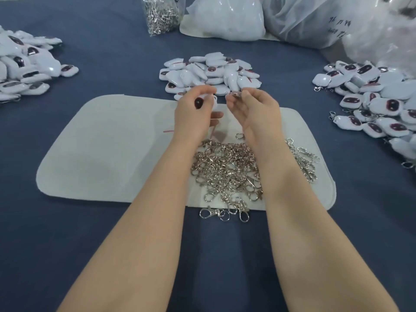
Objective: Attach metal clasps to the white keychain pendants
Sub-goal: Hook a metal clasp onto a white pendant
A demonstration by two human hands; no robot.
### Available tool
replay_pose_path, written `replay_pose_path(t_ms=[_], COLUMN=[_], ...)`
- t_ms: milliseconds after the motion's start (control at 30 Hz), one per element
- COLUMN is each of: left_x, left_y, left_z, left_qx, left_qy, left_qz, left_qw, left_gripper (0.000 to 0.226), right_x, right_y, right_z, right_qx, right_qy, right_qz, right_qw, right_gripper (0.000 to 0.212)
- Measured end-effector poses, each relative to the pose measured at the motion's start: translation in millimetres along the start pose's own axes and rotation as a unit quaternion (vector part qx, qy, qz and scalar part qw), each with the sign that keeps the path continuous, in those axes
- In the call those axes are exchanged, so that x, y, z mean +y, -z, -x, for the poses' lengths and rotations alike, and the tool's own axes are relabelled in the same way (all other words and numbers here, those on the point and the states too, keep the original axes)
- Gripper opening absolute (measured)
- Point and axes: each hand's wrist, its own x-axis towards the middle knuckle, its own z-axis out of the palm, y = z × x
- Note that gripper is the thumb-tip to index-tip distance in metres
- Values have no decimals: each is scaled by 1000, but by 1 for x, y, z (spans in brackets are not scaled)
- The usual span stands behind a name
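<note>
My left hand (197, 109) grips a white keychain pendant (213, 99), mostly hidden behind its fingers. My right hand (254, 106) pinches a small metal clasp (233, 93) right beside the pendant. Both hands hover above the far edge of a white felt mat (101, 154). Loose metal clasps (225, 167) lie in a heap on the mat between my forearms. Just beyond my hands lies a pile of white pendants (211, 72).
More white pendants are heaped at the left (24, 66), and at the right lies a pile with clasps on them (378, 104). A clear bag of clasps (161, 14) and white plastic bags (227, 16) stand at the back on the blue cloth.
</note>
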Motion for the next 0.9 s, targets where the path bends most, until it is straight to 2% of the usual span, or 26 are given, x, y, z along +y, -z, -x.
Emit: replay_pose_path(t_ms=[233,433,500,567,667,767,900], left_x=[-1,-3,-5,-5,-7,-4,-3], left_y=[-5,-6,-6,-6,-5,-5,-5], left_z=[0,0,1,2,-1,-3,-2], left_qx=[-14,-17,-1,22,37,38,49], left_qy=[-65,-95,-122,-137,-95,-68,-68], left_qz=[-87,-92,-119,-151,-128,-107,-107], left_qw=[994,991,985,979,986,991,991], left_gripper=[5,6,8,4,15,22,20], right_x=[3,5,6,8,11,10,10], right_y=[-6,-6,-5,-4,-3,-3,-5], right_z=[2,1,1,0,0,-1,-1], right_qx=[-27,-27,-11,8,24,23,1], right_qy=[9,5,27,68,97,99,112], right_qz=[38,110,137,216,281,277,247], right_qw=[999,994,990,974,954,956,963], right_gripper=[12,18,18,17,17,17,18])
